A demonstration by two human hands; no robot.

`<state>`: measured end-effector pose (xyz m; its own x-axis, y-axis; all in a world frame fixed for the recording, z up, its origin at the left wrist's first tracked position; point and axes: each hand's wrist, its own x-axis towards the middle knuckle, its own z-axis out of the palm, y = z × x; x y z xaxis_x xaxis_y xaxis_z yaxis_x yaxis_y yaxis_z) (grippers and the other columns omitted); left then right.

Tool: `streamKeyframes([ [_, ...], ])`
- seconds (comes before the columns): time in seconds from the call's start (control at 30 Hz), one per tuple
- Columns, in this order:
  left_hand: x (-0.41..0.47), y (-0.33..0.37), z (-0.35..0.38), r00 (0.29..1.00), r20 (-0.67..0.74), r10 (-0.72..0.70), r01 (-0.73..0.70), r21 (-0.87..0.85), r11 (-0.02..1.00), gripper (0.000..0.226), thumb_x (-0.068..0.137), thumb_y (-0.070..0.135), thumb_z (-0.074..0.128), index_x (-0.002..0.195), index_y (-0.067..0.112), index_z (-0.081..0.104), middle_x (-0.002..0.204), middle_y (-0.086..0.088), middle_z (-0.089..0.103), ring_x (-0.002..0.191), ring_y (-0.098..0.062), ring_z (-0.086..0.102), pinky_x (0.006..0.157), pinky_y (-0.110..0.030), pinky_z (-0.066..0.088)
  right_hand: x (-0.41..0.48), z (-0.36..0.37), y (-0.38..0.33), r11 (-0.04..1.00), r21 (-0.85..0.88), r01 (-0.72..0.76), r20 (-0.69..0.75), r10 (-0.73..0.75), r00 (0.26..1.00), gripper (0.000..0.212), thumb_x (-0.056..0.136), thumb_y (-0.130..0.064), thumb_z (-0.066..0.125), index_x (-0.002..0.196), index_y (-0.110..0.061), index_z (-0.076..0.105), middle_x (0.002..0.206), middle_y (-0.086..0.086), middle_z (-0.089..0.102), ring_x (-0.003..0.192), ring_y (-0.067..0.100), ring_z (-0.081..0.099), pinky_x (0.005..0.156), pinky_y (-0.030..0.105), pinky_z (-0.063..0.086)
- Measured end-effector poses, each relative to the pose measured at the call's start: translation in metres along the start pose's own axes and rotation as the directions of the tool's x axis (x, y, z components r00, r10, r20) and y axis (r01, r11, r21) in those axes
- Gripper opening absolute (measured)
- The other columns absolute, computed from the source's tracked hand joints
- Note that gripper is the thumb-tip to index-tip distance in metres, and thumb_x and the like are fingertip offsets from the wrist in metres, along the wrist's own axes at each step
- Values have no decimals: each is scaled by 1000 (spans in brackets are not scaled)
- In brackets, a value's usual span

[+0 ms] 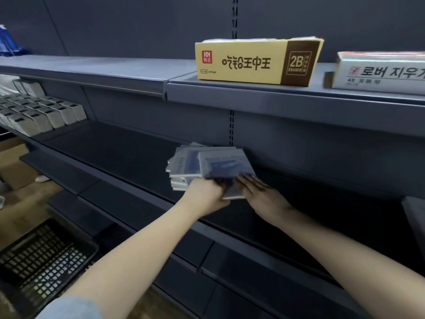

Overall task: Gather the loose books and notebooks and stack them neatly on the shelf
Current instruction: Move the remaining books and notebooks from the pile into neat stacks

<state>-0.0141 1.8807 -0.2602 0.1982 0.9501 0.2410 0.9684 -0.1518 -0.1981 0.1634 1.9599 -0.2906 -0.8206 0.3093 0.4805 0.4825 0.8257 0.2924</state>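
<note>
A stack of notebooks (184, 166) is seen lying on the dark middle shelf (119, 148), toward its front edge. The stack is not squared. The lower notebooks are fanned out to the left, and the top notebook (224, 163) is set off to the right and toward the near side. The near edge of that top notebook is gripped by the left hand (204, 193) with fingers curled over it, though blur and shadow leave the exact hold unclear. The right hand (261, 194) is laid on the same cover with its fingers (247, 180) straight and close together, pressing rather than gripping.

The main risk is judged to be slippage. The covers look smooth, so a push meant to align the top notebook could carry those beneath it along, and the fan would be widened instead of closed. If the pull is made toward the person, the near corner, already close to the shelf's front edge, could be drawn past it and the notebook tipped off. Because only the top is held, the lower notebooks are left unrestrained. An uneven push from the flat right hand could also turn the cover rather than slide it straight.
</note>
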Motion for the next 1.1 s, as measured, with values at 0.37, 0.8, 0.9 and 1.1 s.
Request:
streamKeyframes([
  [0.37, 27, 80, 10, 988, 43, 148, -148, 10, 989, 58, 97, 1, 33, 149, 0, 8, 157, -18, 9, 144, -32, 11, 117, -39, 3, -77, -29, 27, 986, -39, -164, 112, 167, 979, 50, 72, -2, 33, 109, 4, 67, 112, 20, 67, 100, 30, 67, 86, 40, 51],
  [0.8, 84, 232, 7, 838, -169, 519, -531, -29, 847, 69, 43, -1, 86, 109, -6, 66, 106, -22, 67, 97, -38, 66, 84, -48, 51, -226, -95, 69, 848, -195, -492, 227, 527, 819, 44, 77, -2, 40, 112, 3, 66, 112, 19, 67, 101, 30, 66, 88, 41, 52],
  [0.9, 93, 271, 5, 792, -183, 582, -592, 3, 806, 72, 34, 2, 89, 103, -3, 70, 100, -18, 70, 91, -36, 68, 78, -46, 54, -260, -114, 71, 781, -274, -562, 258, 622, 739, 40, 75, -2, 41, 103, 3, 70, 104, 19, 69, 94, 30, 69, 81, 40, 55],
  [1.1, 89, 337, 7, 747, -71, 661, -664, -121, 738, 71, 86, -6, 51, 148, 2, 17, 152, -20, 22, 140, -38, 22, 116, -42, 19, -328, -133, 69, 669, -417, -616, 316, 742, 592, 39, 72, -8, 46, 100, -4, 72, 104, 14, 71, 91, 29, 70, 71, 36, 57],
])
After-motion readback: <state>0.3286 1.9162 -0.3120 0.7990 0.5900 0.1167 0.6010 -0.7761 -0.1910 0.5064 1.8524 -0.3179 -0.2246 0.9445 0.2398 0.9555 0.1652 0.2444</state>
